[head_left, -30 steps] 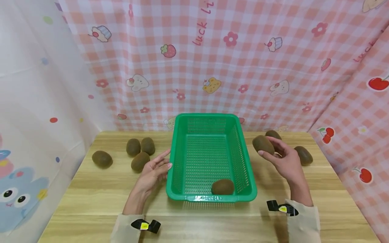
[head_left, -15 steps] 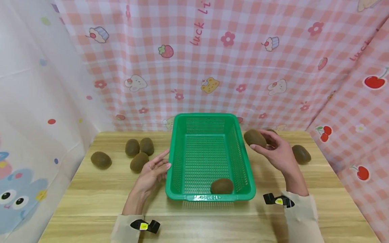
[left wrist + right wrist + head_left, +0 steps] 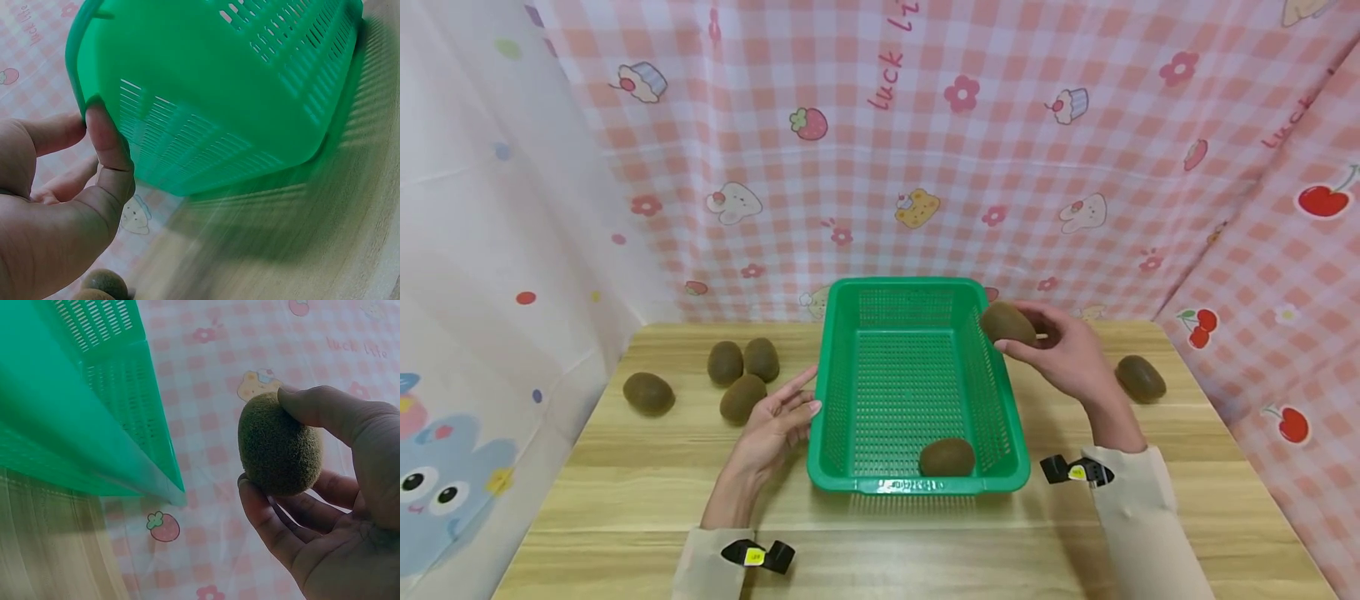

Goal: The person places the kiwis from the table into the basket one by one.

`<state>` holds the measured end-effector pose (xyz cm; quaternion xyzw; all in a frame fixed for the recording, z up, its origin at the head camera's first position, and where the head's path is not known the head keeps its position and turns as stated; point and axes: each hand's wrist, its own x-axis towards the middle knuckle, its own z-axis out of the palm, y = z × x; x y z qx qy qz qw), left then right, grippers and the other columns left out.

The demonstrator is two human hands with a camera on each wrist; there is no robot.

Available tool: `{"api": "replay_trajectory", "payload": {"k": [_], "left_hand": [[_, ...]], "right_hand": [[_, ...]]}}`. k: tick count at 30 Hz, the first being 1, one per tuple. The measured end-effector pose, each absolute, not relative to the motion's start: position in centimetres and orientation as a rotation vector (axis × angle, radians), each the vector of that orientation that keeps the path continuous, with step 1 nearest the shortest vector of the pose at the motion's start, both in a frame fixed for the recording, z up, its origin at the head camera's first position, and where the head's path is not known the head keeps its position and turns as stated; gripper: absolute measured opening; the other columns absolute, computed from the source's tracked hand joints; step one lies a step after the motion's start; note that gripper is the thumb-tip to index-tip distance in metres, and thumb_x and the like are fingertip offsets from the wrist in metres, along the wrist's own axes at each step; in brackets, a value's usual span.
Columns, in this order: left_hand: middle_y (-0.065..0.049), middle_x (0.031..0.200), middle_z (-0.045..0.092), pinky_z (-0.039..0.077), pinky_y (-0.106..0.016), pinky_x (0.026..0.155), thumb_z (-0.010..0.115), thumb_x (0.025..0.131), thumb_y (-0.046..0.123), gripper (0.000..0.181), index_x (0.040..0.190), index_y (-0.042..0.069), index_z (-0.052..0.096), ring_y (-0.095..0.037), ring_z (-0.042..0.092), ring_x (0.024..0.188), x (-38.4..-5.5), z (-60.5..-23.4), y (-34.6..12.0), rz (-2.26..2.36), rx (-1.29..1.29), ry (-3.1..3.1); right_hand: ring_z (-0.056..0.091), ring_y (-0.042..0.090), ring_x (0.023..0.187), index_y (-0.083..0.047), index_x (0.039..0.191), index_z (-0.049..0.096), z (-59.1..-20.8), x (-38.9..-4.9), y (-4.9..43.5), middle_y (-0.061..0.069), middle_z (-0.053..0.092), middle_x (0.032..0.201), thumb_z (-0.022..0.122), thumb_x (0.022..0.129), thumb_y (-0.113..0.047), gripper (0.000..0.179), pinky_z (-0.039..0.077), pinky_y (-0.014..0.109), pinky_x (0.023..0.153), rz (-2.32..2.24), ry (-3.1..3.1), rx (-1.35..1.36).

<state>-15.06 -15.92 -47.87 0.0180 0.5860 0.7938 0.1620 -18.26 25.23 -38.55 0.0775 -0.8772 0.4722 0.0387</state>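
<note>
My right hand [image 3: 1060, 350] grips a brown fuzzy kiwifruit [image 3: 1006, 323], thumb on one side and fingers on the other. In the head view this fruit overlaps the right rim of a green plastic basket [image 3: 906, 485]. The right wrist view shows the held kiwifruit [image 3: 280, 447] beside the basket wall [image 3: 119, 394]. At the basket's left side, my left hand [image 3: 775, 433] touches the outside of the rim with its thumb [image 3: 106, 140] and a finger, the others held loosely. Inside the basket, another kiwifruit [image 3: 947, 457] lies in the front right corner.
Three kiwifruits in a cluster [image 3: 743, 398] lie left of the basket on the wooden table [image 3: 820, 558], with a single kiwifruit [image 3: 649, 394] further left. Another kiwifruit [image 3: 1141, 379] lies at the right. A pink checked cloth [image 3: 865, 167] hangs behind the table.
My right hand has carried its kiwifruit leftward and away from me, up to the basket's right rim. A kiwifruit behind that hand is now hidden. The left hand stays at the rim.
</note>
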Motion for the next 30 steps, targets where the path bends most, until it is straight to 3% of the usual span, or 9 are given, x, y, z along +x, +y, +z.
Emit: {"api": "replay_trajectory", "payload": {"k": [10, 16, 30], "left_hand": [[0.000, 0.111, 0.070, 0.058, -0.024, 0.073, 0.064, 0.099, 0.003, 0.067, 0.160, 0.011, 0.036, -0.010, 0.070, 0.089, -15.1, -48.0, -15.9, 2.263, 0.069, 1.678], [0.000, 0.111, 0.070, 0.057, -0.023, 0.072, 0.064, 0.099, 0.002, 0.068, 0.160, 0.011, 0.035, -0.010, 0.070, 0.087, -15.1, -48.0, -15.9, 2.263, 0.077, 1.677], [-0.001, 0.112, 0.070, 0.057, -0.023, 0.072, 0.065, 0.099, 0.005, 0.068, 0.160, 0.012, 0.036, -0.010, 0.070, 0.088, -15.1, -48.0, -15.9, 2.253, 0.062, 1.686]], "right_hand": [[0.067, 0.025, 0.107, -0.014, 0.141, 0.061, -38.1, -19.5, 24.2, 0.011, 0.069, 0.127, 0.080, 0.090, -0.036, 0.059, 0.055, 0.017, 0.084, 1.407, -2.734, 0.321], [0.070, 0.030, 0.107, -0.014, 0.143, 0.059, -38.2, -20.1, 23.6, 0.012, 0.067, 0.129, 0.080, 0.090, -0.035, 0.061, 0.059, 0.029, 0.082, 1.363, -2.790, 0.387], [0.067, 0.028, 0.111, -0.015, 0.141, 0.061, -38.0, -21.1, 21.9, 0.009, 0.068, 0.125, 0.082, 0.088, -0.034, 0.060, 0.058, 0.040, 0.084, 1.225, -2.884, 0.531]]}}
